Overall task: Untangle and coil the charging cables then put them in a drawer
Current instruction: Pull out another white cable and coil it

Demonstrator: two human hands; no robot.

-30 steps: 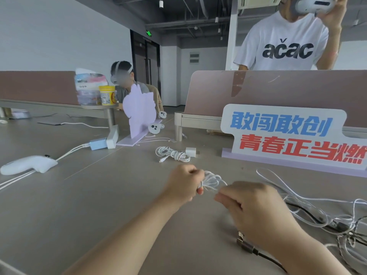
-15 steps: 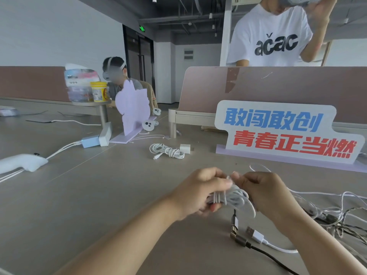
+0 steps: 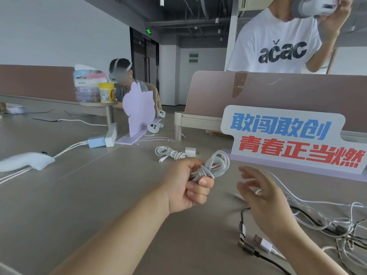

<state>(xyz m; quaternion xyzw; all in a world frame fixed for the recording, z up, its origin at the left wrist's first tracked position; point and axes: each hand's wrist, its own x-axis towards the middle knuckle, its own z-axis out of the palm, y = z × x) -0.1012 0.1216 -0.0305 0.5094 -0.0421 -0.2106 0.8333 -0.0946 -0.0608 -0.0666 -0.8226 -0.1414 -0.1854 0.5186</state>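
Observation:
My left hand (image 3: 188,185) is shut on a coiled white charging cable (image 3: 213,166), held above the grey table with its loops sticking out to the right. My right hand (image 3: 260,193) is off the coil, just to its right, blurred, fingers spread and holding nothing. A tangle of white, black and braided cables (image 3: 325,221) lies on the table at the right, with plugs (image 3: 258,242) near my right forearm. Another coiled white cable with a small white charger (image 3: 172,153) rests further back. No drawer is in view.
A slogan sign (image 3: 288,135) stands behind the tangle. At the left lie a white controller (image 3: 25,161) and a blue adapter (image 3: 97,141) with cords. A lilac cut-out stand (image 3: 139,110) and desk dividers (image 3: 278,90) are behind. Two people wearing headsets are beyond the dividers.
My right hand has let go of the coil and moved away to the right. My left hand has lifted the coil and holds it alone.

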